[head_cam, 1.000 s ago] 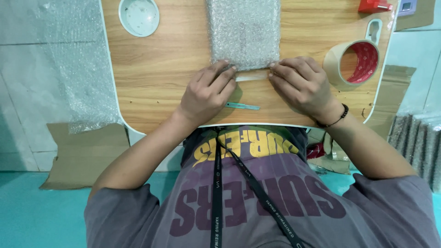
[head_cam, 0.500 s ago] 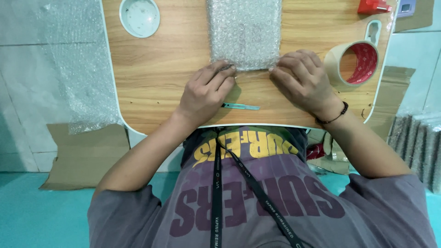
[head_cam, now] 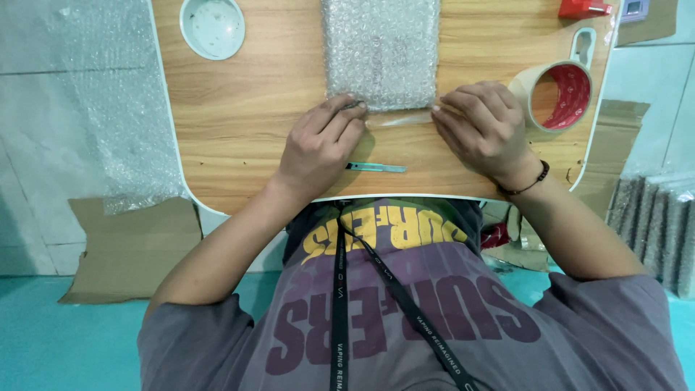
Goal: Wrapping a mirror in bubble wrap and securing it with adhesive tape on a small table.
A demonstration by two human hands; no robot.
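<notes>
A parcel wrapped in bubble wrap (head_cam: pixel 381 51) lies on the wooden table (head_cam: pixel 239 123). Across its near edge runs a strip of clear tape (head_cam: pixel 399 119). My left hand (head_cam: pixel 318 145) presses its fingertips on the tape's left end at the parcel's corner. My right hand (head_cam: pixel 483 127) presses the tape's right end with fingers together. A small teal utility knife (head_cam: pixel 376 168) lies on the table just under my left hand. A roll of packing tape (head_cam: pixel 559 92) sits beside my right hand.
A round white dish (head_cam: pixel 212 27) is at the table's far left. A red object (head_cam: pixel 581 8) sits at the far right corner. Loose bubble wrap (head_cam: pixel 119 137) and cardboard (head_cam: pixel 123 246) lie on the floor to the left.
Both hands have shifted slightly along the parcel's near edge, smoothing the clear tape; the strip shows more between them now.
</notes>
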